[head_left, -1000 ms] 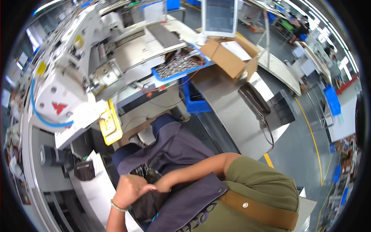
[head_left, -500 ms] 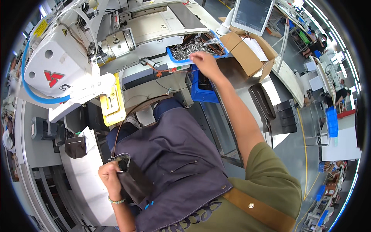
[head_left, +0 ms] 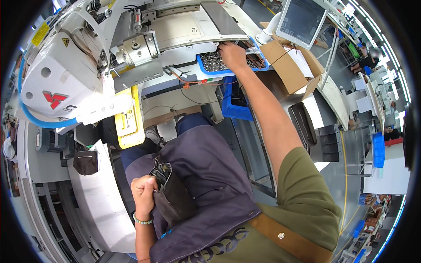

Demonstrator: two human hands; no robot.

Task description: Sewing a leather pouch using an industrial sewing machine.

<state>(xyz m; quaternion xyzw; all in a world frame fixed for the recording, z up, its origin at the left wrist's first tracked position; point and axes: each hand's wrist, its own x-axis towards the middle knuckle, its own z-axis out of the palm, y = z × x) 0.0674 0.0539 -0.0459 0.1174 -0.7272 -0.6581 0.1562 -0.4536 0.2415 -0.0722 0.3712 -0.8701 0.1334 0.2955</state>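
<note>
Left grip (head_left: 143,191) on pouch (head_left: 174,198) — right (head_left: 233,56) over tray (head_left: 202,67)

Hands, bare: 2. Left hand (head_left: 144,193): is gripping in a fist, thumb (head_left: 151,181) lying uppermost, left forearm (head_left: 145,240) pointing forward. Right hand (head_left: 233,56): is bending its fingers (head_left: 224,46), tips partly hidden; right arm (head_left: 268,116) is extending nearly straight ahead.

I counted one left hand (head_left: 143,191) and one right hand (head_left: 233,55), two in all, and one beaded bracelet (head_left: 142,221). One held pouch (head_left: 177,199) and one loose pouch (head_left: 85,162) made two dark ones. Close by stood one blue tray (head_left: 202,66), one cardboard box (head_left: 286,70), one screen (head_left: 302,22) and one yellow plate (head_left: 131,140); the metal pieces (head_left: 213,62) were past counting.
</note>
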